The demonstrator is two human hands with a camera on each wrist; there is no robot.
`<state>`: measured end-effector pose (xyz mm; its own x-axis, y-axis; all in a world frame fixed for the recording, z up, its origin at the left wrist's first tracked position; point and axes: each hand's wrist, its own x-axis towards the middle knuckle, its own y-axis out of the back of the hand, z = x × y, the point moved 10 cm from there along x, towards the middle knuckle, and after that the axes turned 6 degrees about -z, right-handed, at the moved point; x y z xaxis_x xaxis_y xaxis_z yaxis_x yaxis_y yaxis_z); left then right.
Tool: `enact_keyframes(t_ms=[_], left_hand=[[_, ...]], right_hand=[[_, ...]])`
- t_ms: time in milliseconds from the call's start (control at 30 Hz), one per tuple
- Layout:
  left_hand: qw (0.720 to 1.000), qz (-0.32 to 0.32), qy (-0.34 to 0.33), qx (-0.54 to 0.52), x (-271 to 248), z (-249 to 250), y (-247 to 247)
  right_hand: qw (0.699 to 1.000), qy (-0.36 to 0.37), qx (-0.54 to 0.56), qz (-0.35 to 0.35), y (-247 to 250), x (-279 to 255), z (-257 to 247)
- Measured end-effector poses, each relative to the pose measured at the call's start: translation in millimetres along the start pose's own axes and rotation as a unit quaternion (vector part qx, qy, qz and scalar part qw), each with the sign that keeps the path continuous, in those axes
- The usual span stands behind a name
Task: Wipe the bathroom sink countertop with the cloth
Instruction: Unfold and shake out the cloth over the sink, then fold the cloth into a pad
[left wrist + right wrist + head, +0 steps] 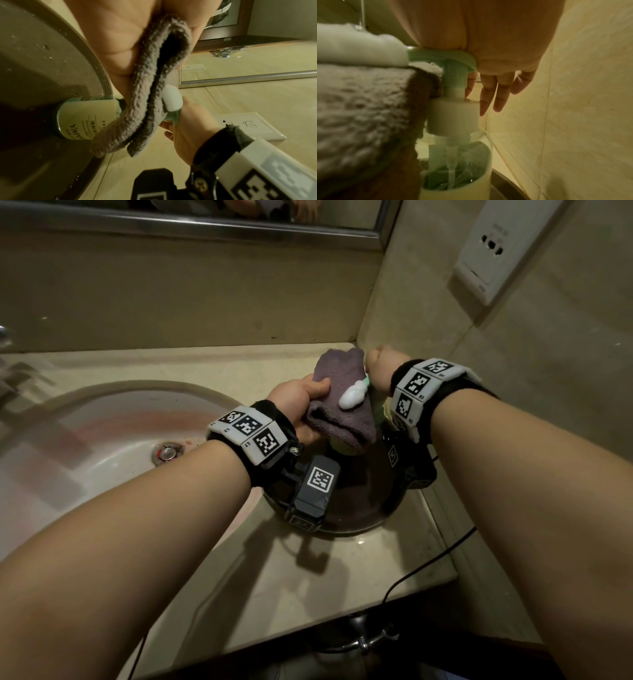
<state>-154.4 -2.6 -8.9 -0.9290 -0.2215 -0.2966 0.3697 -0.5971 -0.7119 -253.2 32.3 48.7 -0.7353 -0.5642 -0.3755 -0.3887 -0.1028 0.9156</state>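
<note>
Beige stone desk (191,364) meets tiled walls, a white sink (102,446) at left; the left hand (294,398) grips the purple cloth (342,405) bearing foam (351,398). Left-wrist view alone reads the bottle (82,119) label. Right-wrist view shows right hand (488,40) pressing the pump (443,56), fingers (488,94) straight.

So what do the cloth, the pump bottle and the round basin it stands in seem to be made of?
Cloth: grey-purple terry or microfibre, going by its fuzzy looped pile. Pump bottle: plastic, with a see-through body and a matte mint-green pump head. Round basin: probably metal, dark with a thin shiny rim, though coated plastic is possible.
</note>
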Motion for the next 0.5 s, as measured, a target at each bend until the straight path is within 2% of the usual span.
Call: enact_keyframes(t_ms=[267, 500], left_hand=[[1.000, 0.014, -0.005, 0.014, -9, 1, 2], [0.999, 0.016, -0.029, 0.038, -31, 17, 5]], right_hand=[[0.999, 0.021, -0.037, -0.017, -5, 3, -1], [1.000, 0.014, -0.018, 0.001, 15, -3, -3]])
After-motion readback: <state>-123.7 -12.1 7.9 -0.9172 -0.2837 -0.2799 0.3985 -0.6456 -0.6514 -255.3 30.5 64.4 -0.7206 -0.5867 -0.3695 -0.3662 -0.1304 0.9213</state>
